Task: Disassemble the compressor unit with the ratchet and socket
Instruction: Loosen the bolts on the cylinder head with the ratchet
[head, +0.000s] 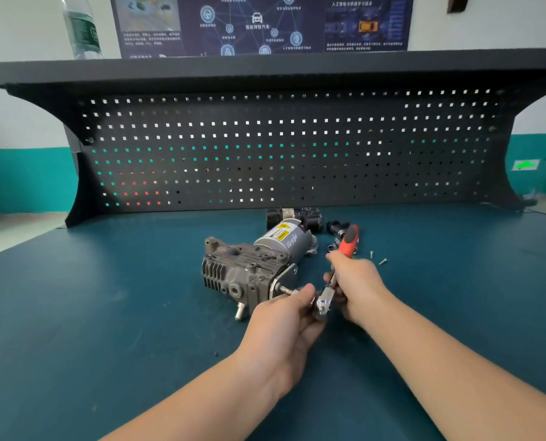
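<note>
Nearest to me, my left hand (284,316) curls its fingers in a grip around the chrome head of the ratchet (324,300), at the point where the socket extension (287,291) runs toward the compressor. My right hand (356,281) is just beside it, wrapped in a full grip round the ratchet's red and black handle (349,238), whose end sticks up and away from me past my knuckles. The two hands are almost touching.

The compressor unit (252,265) lies on its side on the dark teal worktop (106,297), just left of my hands. Its finned grey cast head points left, and its cylindrical motor (284,238), with a yellow warning label, angles back to the right. The extension meets the unit at the metal bracket on its near right corner.

A little beyond my right hand, two small loose screws (378,258) lie on the worktop. Behind the motor sit some dark detached parts (300,216); I cannot tell what they are.

Farther back stands a black pegboard (281,148) under a shelf, with a plastic water bottle (81,27) on the shelf and a dark blue poster (259,23) on the wall.
</note>
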The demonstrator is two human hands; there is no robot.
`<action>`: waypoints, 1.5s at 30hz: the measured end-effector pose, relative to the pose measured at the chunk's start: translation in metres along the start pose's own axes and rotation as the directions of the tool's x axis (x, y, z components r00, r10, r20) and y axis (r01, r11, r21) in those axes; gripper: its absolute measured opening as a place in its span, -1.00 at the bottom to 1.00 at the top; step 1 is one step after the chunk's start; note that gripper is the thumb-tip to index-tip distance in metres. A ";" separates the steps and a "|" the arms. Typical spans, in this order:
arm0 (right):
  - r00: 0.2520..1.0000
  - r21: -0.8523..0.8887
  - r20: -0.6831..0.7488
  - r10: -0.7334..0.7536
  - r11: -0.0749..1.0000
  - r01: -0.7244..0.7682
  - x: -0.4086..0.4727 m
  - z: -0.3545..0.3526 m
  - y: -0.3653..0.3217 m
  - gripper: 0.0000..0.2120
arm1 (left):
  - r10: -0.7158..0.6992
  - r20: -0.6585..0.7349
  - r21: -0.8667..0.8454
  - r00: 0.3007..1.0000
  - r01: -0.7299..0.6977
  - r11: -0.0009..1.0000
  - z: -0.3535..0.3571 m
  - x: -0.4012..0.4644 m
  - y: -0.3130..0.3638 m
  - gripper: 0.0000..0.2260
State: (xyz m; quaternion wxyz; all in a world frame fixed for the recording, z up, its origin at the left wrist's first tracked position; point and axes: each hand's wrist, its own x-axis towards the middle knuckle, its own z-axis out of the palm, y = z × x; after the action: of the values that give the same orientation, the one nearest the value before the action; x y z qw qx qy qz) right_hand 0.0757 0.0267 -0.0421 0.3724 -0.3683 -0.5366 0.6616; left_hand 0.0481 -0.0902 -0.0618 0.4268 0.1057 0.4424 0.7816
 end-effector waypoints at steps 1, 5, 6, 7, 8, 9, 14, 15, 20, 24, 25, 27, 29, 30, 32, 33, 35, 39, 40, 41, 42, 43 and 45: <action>1.000 -0.002 -0.014 -0.021 1.000 0.021 0.000 0.001 0.001 -0.80 | 0.001 -0.005 -0.004 1.000 -0.001 1.000 0.000 -0.001 0.000 -0.94; 0.691 -0.115 0.009 -0.723 0.686 0.719 -0.016 0.001 -0.007 -0.72 | 0.037 0.008 -0.004 0.999 -0.037 0.999 0.001 -0.001 0.000 -0.92; 0.526 -0.108 0.064 -0.848 0.518 0.848 -0.023 0.000 -0.009 -0.73 | 0.043 0.017 -0.003 0.999 -0.042 0.999 0.001 -0.001 0.000 -0.91; 0.367 -0.102 0.132 -0.921 0.356 0.929 -0.028 0.000 -0.008 -0.75 | 0.042 0.028 -0.002 0.999 -0.042 0.999 0.001 -0.001 -0.001 -0.88; 0.246 -0.109 0.184 -0.952 0.229 0.967 -0.030 -0.001 -0.005 -0.74 | 0.036 0.037 -0.002 0.999 -0.036 0.999 0.000 0.000 -0.001 -0.84; 0.190 -0.119 0.203 -0.961 0.168 0.979 -0.030 -0.001 -0.002 -0.74 | 0.028 0.045 -0.003 0.999 -0.028 1.000 0.000 0.000 -0.002 -0.84; 0.788 -0.191 0.001 -0.615 0.774 0.604 -0.012 -0.001 -0.008 -0.73 | 0.003 0.009 -0.033 1.000 -0.003 0.999 0.002 0.000 0.001 -0.92; 0.918 -0.167 -0.021 -0.397 0.906 0.388 -0.004 -0.002 -0.006 -0.76 | 0.002 0.006 -0.034 1.000 -0.002 0.999 0.002 -0.001 0.002 -0.91; 0.994 -0.021 -0.020 -0.110 0.994 0.110 0.001 0.001 0.001 -0.78 | 0.008 -0.017 -0.054 1.000 -0.009 0.998 0.003 -0.003 0.001 -0.94; 0.544 -0.151 0.067 -0.836 0.530 0.834 -0.023 0.000 -0.011 -0.72 | 0.016 0.024 -0.052 1.000 -0.015 0.999 0.003 -0.003 0.001 -0.91; 0.394 -0.153 0.135 -0.909 0.374 0.915 -0.029 0.000 -0.009 -0.73 | 0.011 0.037 -0.054 0.999 -0.009 0.998 0.003 -0.003 0.001 -0.87; 0.255 -0.165 0.191 -0.948 0.225 0.960 -0.033 0.002 -0.004 -0.73 | 0.001 0.053 -0.061 0.999 0.002 0.998 0.003 -0.002 0.001 -0.81; 0.404 -0.186 0.111 -0.908 0.380 0.906 -0.027 0.003 -0.006 -0.71 | -0.011 0.044 -0.067 0.999 0.014 0.998 0.003 -0.002 0.001 -0.84; 0.554 -0.196 0.050 -0.831 0.536 0.821 -0.021 0.003 -0.008 -0.71 | -0.013 0.036 -0.066 0.999 0.016 0.998 0.003 -0.002 0.002 -0.86; 0.876 -0.184 -0.027 -0.481 0.864 0.469 -0.006 0.000 -0.007 -0.75 | -0.015 0.026 -0.058 1.000 0.017 0.998 0.004 -0.002 0.003 -0.89; 0.968 -0.127 -0.040 -0.248 0.962 0.241 0.001 -0.002 -0.004 -0.79 | -0.016 0.024 -0.058 1.000 0.018 0.998 0.004 -0.002 0.003 -0.91; 0.999 -0.003 -0.033 0.035 0.999 -0.035 0.004 -0.002 0.002 -0.82 | -0.015 0.018 -0.066 1.000 0.016 0.998 0.004 -0.003 0.002 -0.92; 0.852 -0.116 -0.063 -0.519 0.852 0.510 -0.008 0.001 -0.004 -0.69 | 0.000 0.009 -0.090 1.000 0.001 0.996 0.004 -0.003 0.002 -0.93; 0.695 -0.138 -0.025 -0.718 0.691 0.709 -0.016 0.002 -0.007 -0.68 | 0.006 0.013 -0.091 1.000 -0.005 0.996 0.004 -0.003 0.002 -0.93; 0.508 -0.157 0.030 -0.861 0.498 0.853 -0.023 0.002 -0.009 -0.69 | 0.009 0.016 -0.090 1.000 -0.008 0.996 0.003 -0.003 0.002 -0.93; 0.339 -0.184 0.084 -0.937 0.319 0.930 -0.027 0.002 -0.007 -0.70 | 0.009 0.021 -0.087 1.000 -0.008 0.996 0.003 -0.003 0.002 -0.92; 0.236 -0.207 0.116 -0.965 0.209 0.956 -0.028 0.003 -0.003 -0.71 | 0.009 0.025 -0.084 1.000 -0.007 0.996 0.003 -0.003 0.002 -0.90; 0.299 -0.226 0.090 -0.950 0.273 0.935 -0.023 0.004 -0.002 -0.71 | 0.003 0.022 -0.078 1.000 -0.001 0.997 0.002 -0.002 0.001 -0.89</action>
State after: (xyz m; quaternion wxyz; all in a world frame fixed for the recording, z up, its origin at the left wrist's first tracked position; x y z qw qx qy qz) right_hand 0.0828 0.0048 -0.0373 0.6611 -0.0416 -0.7123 0.2322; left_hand 0.0496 -0.0904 -0.0589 0.4346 0.0979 0.4068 0.7975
